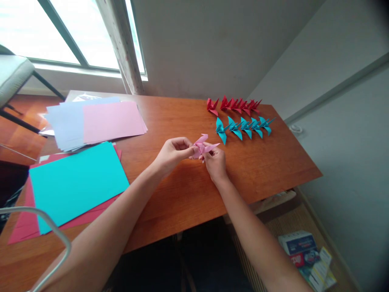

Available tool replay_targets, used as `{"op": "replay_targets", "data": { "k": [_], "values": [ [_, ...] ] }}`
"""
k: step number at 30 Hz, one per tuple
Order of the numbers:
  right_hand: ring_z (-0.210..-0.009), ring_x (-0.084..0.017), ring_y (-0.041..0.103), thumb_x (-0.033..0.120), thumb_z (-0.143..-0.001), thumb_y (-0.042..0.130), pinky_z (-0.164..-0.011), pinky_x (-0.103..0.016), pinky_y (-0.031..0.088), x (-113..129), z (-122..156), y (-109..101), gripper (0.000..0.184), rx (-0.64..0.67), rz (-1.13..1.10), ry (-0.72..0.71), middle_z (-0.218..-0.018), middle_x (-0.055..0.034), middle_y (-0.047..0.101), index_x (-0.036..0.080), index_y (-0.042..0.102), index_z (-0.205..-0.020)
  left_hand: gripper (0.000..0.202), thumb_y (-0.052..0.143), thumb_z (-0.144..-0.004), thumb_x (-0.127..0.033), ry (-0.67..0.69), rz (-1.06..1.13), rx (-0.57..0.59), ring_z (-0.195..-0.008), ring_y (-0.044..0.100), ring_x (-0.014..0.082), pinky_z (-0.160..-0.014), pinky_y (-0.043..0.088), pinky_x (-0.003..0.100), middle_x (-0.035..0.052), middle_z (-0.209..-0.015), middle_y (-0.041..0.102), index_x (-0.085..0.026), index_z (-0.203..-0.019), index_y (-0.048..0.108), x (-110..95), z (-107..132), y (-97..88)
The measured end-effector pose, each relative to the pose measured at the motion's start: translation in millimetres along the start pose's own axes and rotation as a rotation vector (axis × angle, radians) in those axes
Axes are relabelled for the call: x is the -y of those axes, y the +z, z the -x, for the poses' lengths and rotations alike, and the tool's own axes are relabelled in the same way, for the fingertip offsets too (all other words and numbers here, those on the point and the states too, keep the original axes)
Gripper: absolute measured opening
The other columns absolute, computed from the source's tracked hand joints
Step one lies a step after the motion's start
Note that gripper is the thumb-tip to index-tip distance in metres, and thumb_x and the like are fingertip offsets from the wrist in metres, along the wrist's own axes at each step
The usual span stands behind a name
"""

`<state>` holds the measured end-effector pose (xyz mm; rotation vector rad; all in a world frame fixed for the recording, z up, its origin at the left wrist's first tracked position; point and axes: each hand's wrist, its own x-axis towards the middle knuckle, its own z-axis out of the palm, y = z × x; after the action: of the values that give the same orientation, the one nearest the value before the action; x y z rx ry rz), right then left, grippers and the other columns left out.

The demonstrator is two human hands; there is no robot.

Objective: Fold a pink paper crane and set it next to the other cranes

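Observation:
A small pink folded paper crane [203, 145] is held just above the wooden table [188, 190] between both hands. My left hand [174, 153] pinches its left side with closed fingers. My right hand [215, 162] grips its right side from below, fingers curled. Behind them, a row of several blue paper cranes [244, 127] lies on the table, and a row of several red paper cranes [234, 105] lies farther back.
Sheets of paper lie at the left: a pink sheet [111, 121] on pale blue ones [65, 123], and a turquoise sheet [75, 184] on red ones [22, 225]. A window is at the back, small boxes [305, 253] on the floor at the right.

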<state>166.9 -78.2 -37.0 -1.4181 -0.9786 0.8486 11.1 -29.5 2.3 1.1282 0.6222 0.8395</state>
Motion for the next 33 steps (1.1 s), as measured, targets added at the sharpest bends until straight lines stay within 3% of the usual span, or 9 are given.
{"op": "replay_targets", "data": {
  "k": [7, 12, 18, 26, 33],
  "values": [
    [-0.052, -0.009, 0.053, 0.044, -0.087, 0.067, -0.05, -0.021, 0.04, -0.6, 0.0, -0.9, 0.032, 0.014, -0.01, -0.023, -0.065, 0.0014, 0.065, 0.016, 0.076, -0.102, 0.029, 0.086, -0.075, -0.036, -0.028, 0.06, -0.008, -0.066, 0.061, 0.0093, -0.067, 0.047, 0.021, 0.0022, -0.071, 0.07, -0.012, -0.072, 0.069, 1.0, -0.7, 0.3],
    [-0.051, -0.008, 0.049, 0.046, -0.086, 0.067, -0.048, -0.021, 0.037, 0.6, -0.7, -1.2, 0.03, 0.008, -0.047, -0.014, -0.062, 0.003, 0.061, 0.018, 0.073, -0.094, 0.029, 0.085, -0.076, -0.038, -0.103, 0.174, 0.062, -0.076, 0.065, 0.0116, -0.076, 0.051, 0.024, 0.0044, -0.084, 0.072, -0.012, -0.082, 0.074, -1.8, 1.4, -0.8],
    [-0.05, -0.008, 0.043, 0.048, -0.084, 0.07, -0.046, -0.021, 0.033, 4.6, -1.2, -2.0, 0.031, 0.027, -0.14, 0.01, -0.06, 0.0049, 0.055, 0.019, 0.07, -0.095, 0.021, 0.083, -0.077, -0.031, -0.09, 0.065, 0.106, -0.074, 0.065, 0.0116, -0.072, 0.048, 0.023, 0.0042, -0.082, 0.073, -0.014, -0.086, 0.075, -2.9, 1.9, -3.2],
    [-0.053, -0.009, 0.048, 0.042, -0.085, 0.069, -0.047, -0.021, 0.036, -0.1, -2.0, -4.0, 0.029, -0.041, -0.131, -0.043, -0.069, 0.0021, 0.063, 0.019, 0.072, -0.103, 0.02, 0.074, -0.082, -0.034, -0.144, -0.172, 0.077, -0.05, 0.049, 0.0074, -0.05, 0.033, 0.02, -0.0026, -0.057, 0.061, -0.015, -0.084, 0.07, -7.6, 1.4, -8.5],
    [-0.053, -0.009, 0.053, 0.031, -0.086, 0.064, -0.049, -0.023, 0.041, 8.8, -1.6, -14.7, 0.021, -0.13, 0.09, -0.137, -0.074, -0.0003, 0.07, 0.018, 0.075, -0.099, 0.021, 0.073, -0.081, -0.034, -0.147, -0.215, 0.1, -0.059, 0.056, 0.0098, -0.056, 0.039, 0.021, 0.001, -0.066, 0.067, -0.014, -0.08, 0.068, -8.8, 1.0, -7.4]
  ]
}}
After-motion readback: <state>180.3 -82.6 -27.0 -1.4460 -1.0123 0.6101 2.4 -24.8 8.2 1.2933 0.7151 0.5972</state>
